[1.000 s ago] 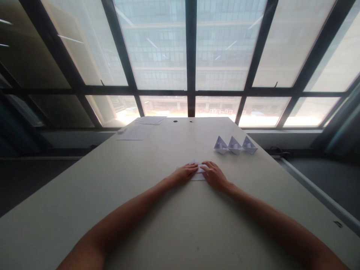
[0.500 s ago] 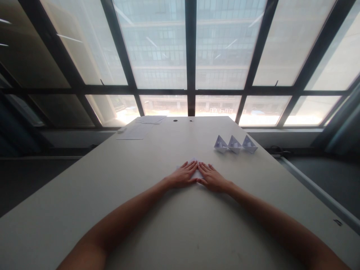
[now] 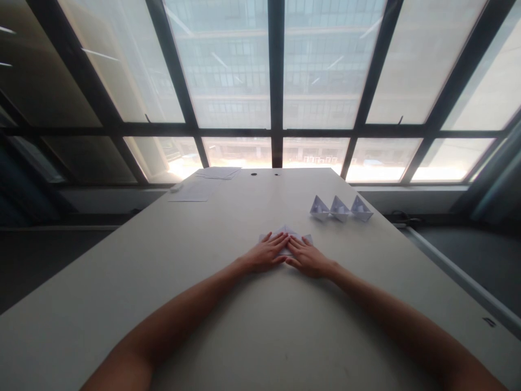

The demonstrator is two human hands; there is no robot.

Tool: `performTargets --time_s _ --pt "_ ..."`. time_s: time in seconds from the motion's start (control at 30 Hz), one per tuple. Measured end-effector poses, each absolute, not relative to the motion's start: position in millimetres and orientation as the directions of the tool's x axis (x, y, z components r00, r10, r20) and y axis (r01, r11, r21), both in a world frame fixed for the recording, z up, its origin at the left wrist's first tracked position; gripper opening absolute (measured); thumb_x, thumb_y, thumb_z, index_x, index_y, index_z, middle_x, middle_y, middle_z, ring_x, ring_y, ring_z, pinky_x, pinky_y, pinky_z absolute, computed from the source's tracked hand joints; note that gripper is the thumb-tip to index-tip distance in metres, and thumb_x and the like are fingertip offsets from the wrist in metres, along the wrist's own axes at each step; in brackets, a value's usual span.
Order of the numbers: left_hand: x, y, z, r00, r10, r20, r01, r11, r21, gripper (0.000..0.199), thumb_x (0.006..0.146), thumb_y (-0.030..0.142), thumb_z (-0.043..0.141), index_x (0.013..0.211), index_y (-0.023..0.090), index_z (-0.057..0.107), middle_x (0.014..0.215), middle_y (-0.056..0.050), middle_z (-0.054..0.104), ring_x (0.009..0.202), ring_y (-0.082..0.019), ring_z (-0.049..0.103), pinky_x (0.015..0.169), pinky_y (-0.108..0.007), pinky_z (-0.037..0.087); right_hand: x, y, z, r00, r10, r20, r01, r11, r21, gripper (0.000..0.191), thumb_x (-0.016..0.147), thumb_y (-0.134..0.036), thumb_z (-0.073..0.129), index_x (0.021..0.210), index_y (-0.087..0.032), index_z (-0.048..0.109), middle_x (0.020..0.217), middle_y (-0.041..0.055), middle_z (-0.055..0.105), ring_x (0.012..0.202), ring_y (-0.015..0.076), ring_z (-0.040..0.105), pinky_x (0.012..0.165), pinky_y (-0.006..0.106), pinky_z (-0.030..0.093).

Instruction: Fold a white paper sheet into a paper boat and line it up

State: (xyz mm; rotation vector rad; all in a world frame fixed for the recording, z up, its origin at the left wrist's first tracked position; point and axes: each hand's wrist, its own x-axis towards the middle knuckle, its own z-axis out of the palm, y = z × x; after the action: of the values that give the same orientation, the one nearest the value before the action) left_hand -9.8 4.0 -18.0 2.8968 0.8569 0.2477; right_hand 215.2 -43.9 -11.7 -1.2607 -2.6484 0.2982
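A folded white paper [image 3: 285, 229] lies on the white table [image 3: 195, 336], its peak and two side corners showing beyond my fingers. My left hand [image 3: 266, 253] rests flat on its left part, with the fingers stretched out. From the other side my right hand [image 3: 307, 256] lies flat on the right part, fingers extended. The fingertips of both hands meet near the paper's middle and hide much of it.
Three folded paper boats [image 3: 340, 209] stand in a row at the back right. Flat white sheets [image 3: 195, 191] lie at the far left corner. A small dark object [image 3: 489, 322] is near the right edge. Windows rise behind the table.
The folded paper has shifted slightly away from me, and more of its peak and side corners shows. My fingertips have drawn closer together over it.
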Motion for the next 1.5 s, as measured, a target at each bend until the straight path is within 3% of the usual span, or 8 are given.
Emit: performTargets --time_s 0.27,0.43,0.63,1.0,1.5 --pt "-11.0 5.2 -18.6 0.819 0.569 0.079 0.552 -0.817 0.165 0.076 0.1 0.066 0.025 0.16 0.022 0.012 0.164 -0.011 0.016 0.153 -0.024 0.012 0.123 -0.043 0.009 216.3 -39.5 -15.4 -0.599 0.796 0.082 0.758 0.597 -0.26 0.083 0.099 -0.068 0.017 0.158 -0.009 0.019 0.163 0.0152 0.015 0.152 0.028 0.011 0.123 0.049 0.011" --pt "-11.8 5.9 -17.9 0.808 0.588 0.04 0.578 -0.803 0.146 0.076 0.1 0.067 0.024 0.16 0.021 0.013 0.164 -0.012 0.014 0.153 -0.025 0.009 0.122 -0.044 0.009 219.4 -35.2 -24.8 -0.491 0.867 0.084 0.835 0.495 -0.24 0.081 0.101 -0.063 0.016 0.157 -0.006 0.023 0.162 0.0183 0.018 0.152 0.0278 0.012 0.122 0.05 0.011" --pt "-13.1 12.3 -19.3 0.778 0.628 -0.002 0.621 -0.769 0.155 0.072 0.101 0.063 0.023 0.159 0.02 0.02 0.164 -0.013 0.016 0.153 -0.027 0.01 0.122 -0.046 0.011 226.1 -28.2 -33.3 -0.381 0.921 0.078 0.894 0.389 -0.222 0.073 0.101 -0.053 0.027 0.155 -0.004 0.026 0.162 0.0201 0.019 0.152 0.0276 0.012 0.122 0.049 0.011" --pt "-15.6 13.7 -16.2 0.717 0.697 -0.018 0.688 -0.703 0.179 0.072 0.101 0.06 0.028 0.158 0.017 0.022 0.164 -0.013 0.014 0.153 -0.026 0.012 0.122 -0.044 0.012 234.1 -24.2 -27.8 -0.39 0.918 0.072 0.874 0.394 -0.284 0.071 0.097 -0.048 0.039 0.155 -0.008 0.029 0.162 0.0171 0.023 0.151 0.0248 0.017 0.122 0.048 0.009" --pt "-16.3 21.7 -18.7 0.694 0.717 0.06 0.676 -0.679 0.286 0.071 0.094 0.058 0.049 0.153 0.019 0.036 0.16 -0.011 0.031 0.148 -0.024 0.029 0.122 -0.041 0.021 236.4 -22.5 -22.1 -0.382 0.902 0.198 0.855 0.427 -0.293 0.061 0.092 -0.051 0.057 0.141 -0.016 0.052 0.149 0.0158 0.049 0.14 0.0293 0.041 0.116 0.046 0.027"
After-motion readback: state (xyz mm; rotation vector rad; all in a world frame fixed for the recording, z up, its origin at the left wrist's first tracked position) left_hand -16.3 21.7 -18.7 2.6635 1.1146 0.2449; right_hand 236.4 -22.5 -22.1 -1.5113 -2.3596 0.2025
